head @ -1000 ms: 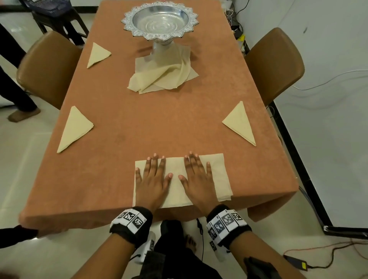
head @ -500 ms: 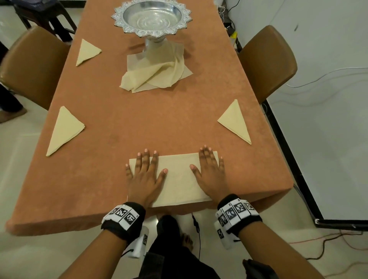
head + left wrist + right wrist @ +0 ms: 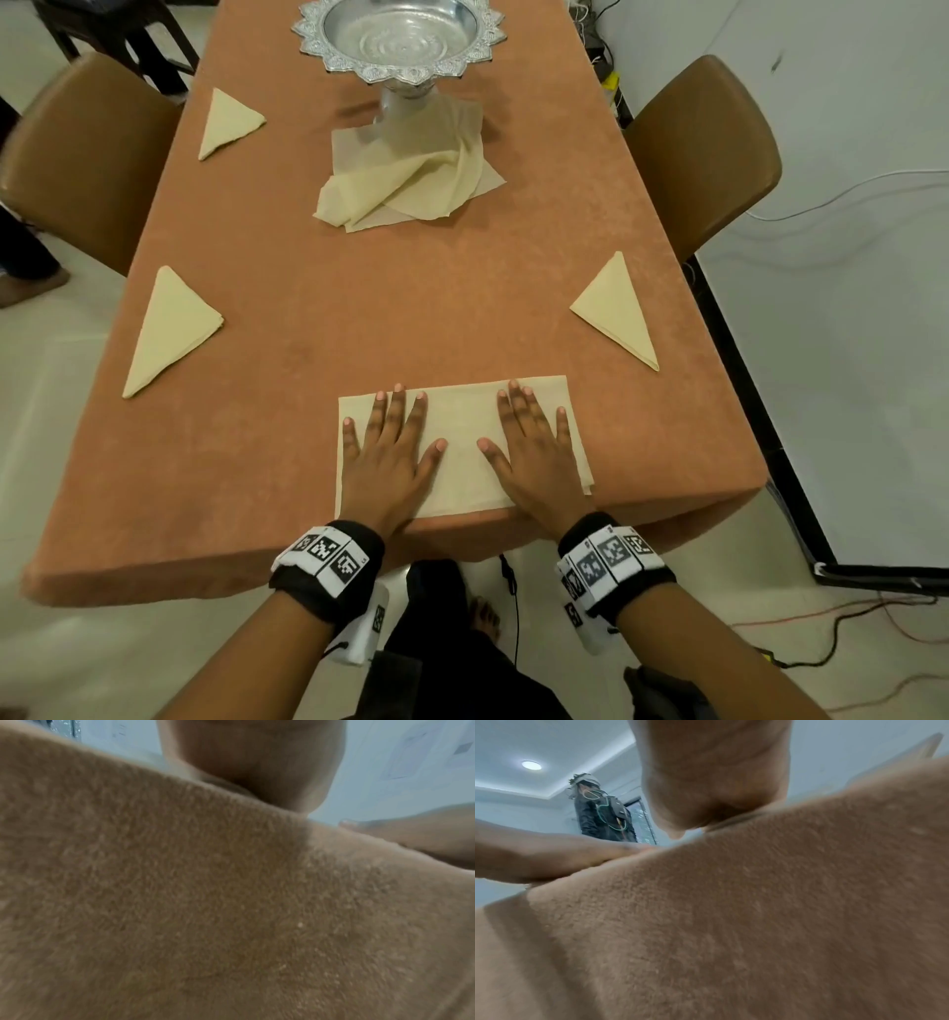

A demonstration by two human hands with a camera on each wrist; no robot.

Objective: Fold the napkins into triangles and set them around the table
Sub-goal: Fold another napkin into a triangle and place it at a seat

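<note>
Counter: long counter under a terracotta plush cloth.
Chairs: two brown padded chairs, one at each long side.
Bowl: embossed silver pedestal bowl at the far end, standing on loose cream napkins.
Rectangle napkin: cream folded rectangle napkin flat at the near edge.
Triangles: three cream triangle napkins, two at the left edge, one at the right.
Left hand: left hand flat, fingers spread, pressing the rectangle's left half.
Right hand: right hand flat, fingers spread, pressing its right half.

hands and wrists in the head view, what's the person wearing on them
The left hand and right hand are bare, with bare forearms and no sleeves. Each wrist carries a black band topped by white tags printed with black square codes, and a white camera block hangs beneath, with a thin black cable.
</note>
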